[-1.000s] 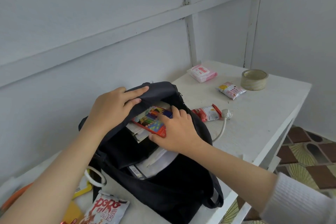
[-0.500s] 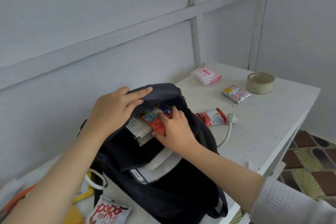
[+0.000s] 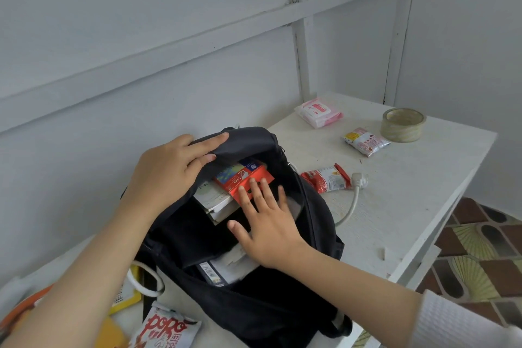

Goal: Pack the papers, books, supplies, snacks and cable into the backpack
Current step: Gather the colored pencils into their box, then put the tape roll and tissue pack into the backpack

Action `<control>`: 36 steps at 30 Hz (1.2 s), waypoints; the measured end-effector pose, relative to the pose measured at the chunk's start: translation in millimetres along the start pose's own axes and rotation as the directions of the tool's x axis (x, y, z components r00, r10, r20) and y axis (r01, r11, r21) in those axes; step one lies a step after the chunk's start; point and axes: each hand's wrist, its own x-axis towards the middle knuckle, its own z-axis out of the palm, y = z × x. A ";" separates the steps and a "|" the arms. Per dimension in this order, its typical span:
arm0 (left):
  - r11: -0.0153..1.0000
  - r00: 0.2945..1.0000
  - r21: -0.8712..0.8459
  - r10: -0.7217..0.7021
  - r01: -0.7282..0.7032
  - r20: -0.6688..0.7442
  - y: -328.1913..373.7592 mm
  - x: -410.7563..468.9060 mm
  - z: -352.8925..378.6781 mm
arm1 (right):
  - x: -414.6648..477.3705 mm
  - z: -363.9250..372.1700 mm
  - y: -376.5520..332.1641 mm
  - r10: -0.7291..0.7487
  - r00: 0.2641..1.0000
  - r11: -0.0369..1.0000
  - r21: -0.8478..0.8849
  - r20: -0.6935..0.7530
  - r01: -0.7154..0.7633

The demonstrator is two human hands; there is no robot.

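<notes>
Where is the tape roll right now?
Head view: the tape roll sits on the far right of the white table, near its back corner, just right of a small snack packet and well clear of the backpack.

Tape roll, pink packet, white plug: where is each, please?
tape roll [image 3: 402,133], head view, outer side wall.
pink packet [image 3: 319,112], head view, middle of top face.
white plug [image 3: 360,180], head view, plug body.
</notes>
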 end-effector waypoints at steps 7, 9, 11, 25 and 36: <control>1.000 1.000 0.030 0.006 -0.006 -0.004 -2.2 -0.9 0.1 | 22.8 -4.3 0.3 -0.010 1.000 0.999 -0.041 -0.002 0.010; 0.999 1.000 0.032 0.017 -0.016 -0.011 -2.4 -0.6 1.3 | 26.2 -6.2 1.1 -0.028 0.999 0.998 -0.055 -0.018 0.027; 0.999 1.000 0.035 0.024 -0.023 -0.019 -3.4 -1.3 3.8 | 25.7 -9.5 4.5 -0.045 0.999 0.998 -0.048 0.007 0.045; 0.990 0.992 0.056 0.126 -0.127 0.010 43.3 12.1 49.9 | -34.6 -59.9 157.6 0.145 0.840 0.971 0.236 -0.522 -0.021; 0.994 0.982 -0.014 0.109 -0.108 0.152 83.9 71.0 89.3 | 15.0 -88.1 305.1 0.601 0.752 0.758 -0.104 -0.271 -0.644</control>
